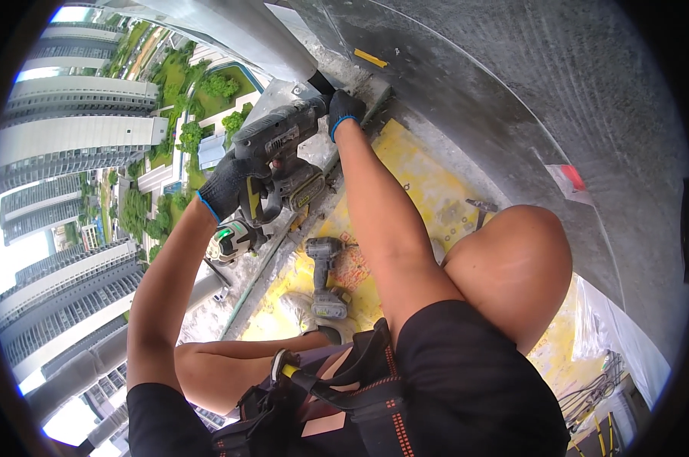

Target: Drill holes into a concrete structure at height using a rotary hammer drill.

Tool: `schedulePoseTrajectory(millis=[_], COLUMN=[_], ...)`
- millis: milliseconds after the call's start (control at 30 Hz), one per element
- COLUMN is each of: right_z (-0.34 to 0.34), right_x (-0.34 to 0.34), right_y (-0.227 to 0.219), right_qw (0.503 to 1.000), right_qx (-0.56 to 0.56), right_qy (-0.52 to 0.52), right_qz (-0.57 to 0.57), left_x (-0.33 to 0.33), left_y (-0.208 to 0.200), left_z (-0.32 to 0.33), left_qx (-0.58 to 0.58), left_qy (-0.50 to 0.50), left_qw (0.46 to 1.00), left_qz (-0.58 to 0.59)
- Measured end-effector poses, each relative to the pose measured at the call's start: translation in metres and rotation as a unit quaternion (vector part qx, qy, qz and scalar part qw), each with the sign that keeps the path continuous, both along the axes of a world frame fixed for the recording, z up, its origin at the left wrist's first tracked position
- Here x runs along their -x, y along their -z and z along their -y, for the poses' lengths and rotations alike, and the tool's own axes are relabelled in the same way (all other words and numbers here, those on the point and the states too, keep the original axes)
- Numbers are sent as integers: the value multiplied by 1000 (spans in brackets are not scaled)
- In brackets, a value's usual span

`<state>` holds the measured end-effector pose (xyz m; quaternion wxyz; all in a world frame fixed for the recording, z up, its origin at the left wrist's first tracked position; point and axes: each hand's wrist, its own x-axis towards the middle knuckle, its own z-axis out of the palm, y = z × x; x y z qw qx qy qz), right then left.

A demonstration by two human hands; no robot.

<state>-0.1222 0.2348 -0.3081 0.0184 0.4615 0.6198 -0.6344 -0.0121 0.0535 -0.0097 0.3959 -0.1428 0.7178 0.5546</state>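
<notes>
My left hand (236,181), in a dark knit glove with a blue cuff, is wrapped round the rear grip of a grey cordless rotary hammer (274,135). The tool's front end points up and right, toward the foot of a grey metal pole (287,42) with a black lower end (321,82). My right hand (346,108), gloved alike, is closed at the tool's front end, beside that black part. Its fingers are mostly hidden, so what they grip does not show. The tool's battery (305,190) hangs below its body.
A cordless driver (323,276) lies on the yellow, dust-stained floor (405,164). A device with a green light (228,241) stands by the ledge. A hammer (481,207) lies by my knee. A grey wall (504,114) rises right; left is a high drop toward buildings.
</notes>
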Motion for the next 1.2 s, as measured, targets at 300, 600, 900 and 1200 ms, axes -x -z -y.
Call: schedulePoseTrajectory(millis=[300, 600, 900, 1200], right_z=[4, -6, -2, -5], right_x=[-10, -5, 13, 16], right_y=[-43, -36, 2, 25], right_qw=[997, 996, 878, 1000], right_qx=[-23, 27, -387, 25], right_qy=[-66, 78, -269, -4], right_qz=[-32, 19, 80, 0], left_x=[5, 6, 10, -1], left_y=[-2, 9, -4, 5], left_z=[10, 16, -5, -2], left_qx=[-42, -20, -45, -77], left_qy=[-6, -14, 35, -36], left_qw=[999, 999, 998, 996], left_qz=[15, 33, -31, 28])
